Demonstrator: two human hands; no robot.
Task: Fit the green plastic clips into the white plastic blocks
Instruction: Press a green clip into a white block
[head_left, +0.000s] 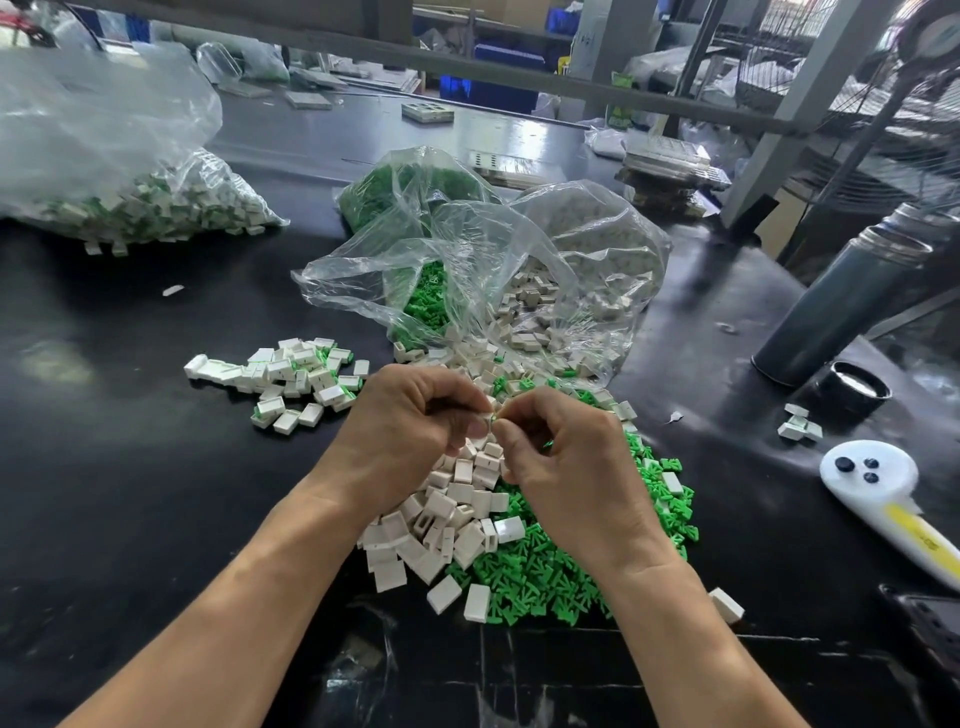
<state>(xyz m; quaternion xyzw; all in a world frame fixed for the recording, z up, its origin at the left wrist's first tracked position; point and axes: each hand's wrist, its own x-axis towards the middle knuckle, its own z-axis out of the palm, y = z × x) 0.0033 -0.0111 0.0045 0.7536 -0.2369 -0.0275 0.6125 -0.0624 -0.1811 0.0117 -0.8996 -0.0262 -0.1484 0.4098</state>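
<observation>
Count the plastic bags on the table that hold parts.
3: a big bag at far left with assembled pieces, a bag of green clips behind the centre, and an open bag of white blocks before it. More bags on the clutter behind may hold parts.

I am looking at a factory assembly bench in a workshop. Beneath my hands, the black worktable (130, 493) carries loose heaps of white blocks (441, 514) and green clips (545, 571). Just beyond my hands, clear plastic bags (519, 249) hold bulk stock of both parts; a third bag (104, 156) of finished pieces lies far to the left. Grey metal racking (779, 119) and blue storage bins (509, 54) stand well behind. A steel flask (841, 306) stands to the right.
</observation>
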